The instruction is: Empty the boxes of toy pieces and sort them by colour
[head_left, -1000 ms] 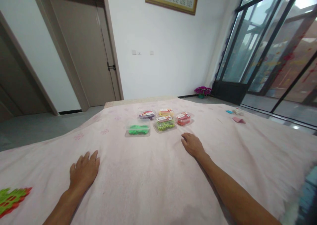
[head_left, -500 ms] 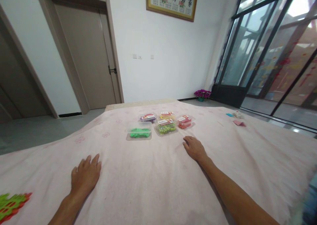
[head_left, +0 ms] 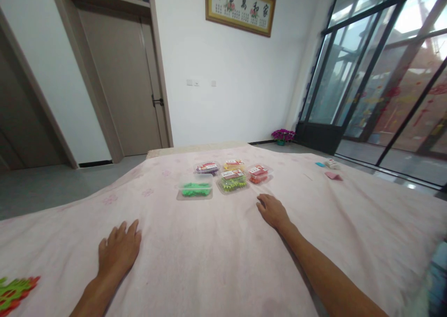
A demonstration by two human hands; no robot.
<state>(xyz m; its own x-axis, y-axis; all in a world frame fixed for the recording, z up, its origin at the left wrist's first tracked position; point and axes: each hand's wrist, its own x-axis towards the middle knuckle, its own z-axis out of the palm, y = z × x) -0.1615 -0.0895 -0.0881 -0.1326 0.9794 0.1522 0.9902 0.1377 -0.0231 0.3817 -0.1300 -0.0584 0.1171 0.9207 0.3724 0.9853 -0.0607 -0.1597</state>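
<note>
Resting hands and a cluster of clear tubs, twelve o'clock being straight ahead of your body. Your left hand (head_left: 119, 248) is lying palm down on the pink cloth (head_left: 195, 256) toward eleven o'clock; its fingers are spreading slightly apart and gripping nothing, the cloth apparently bearing its weight. Your right hand (head_left: 274, 211) is resting farther forward, toward one o'clock, its fingers lying close together and loosely bent, the thumb slightly apart; they are clasping nothing visible, though the palm's underside is hidden from view.

The tubs are sitting at twelve o'clock, beyond both hands, their flat bases presumably keeping them steady on the soft cloth. The red-filled tub (head_left: 259, 175) is lying nearest your right hand, without touching it. To its left, the labelled green tub (head_left: 233, 182) is partly hiding the yellow-filled tub (head_left: 234, 163); the purple-filled tub (head_left: 207, 168) is standing toward ten o'clock of that green one. The bright-green tub (head_left: 194, 190), showing no label, is occupying the near left place. Four labels are facing upward, probably for easy viewing, but their print is too small to read. Toward ten o'clock from you, a green-and-red piece (head_left: 16, 293) is lying well apart from the tubs.
</note>
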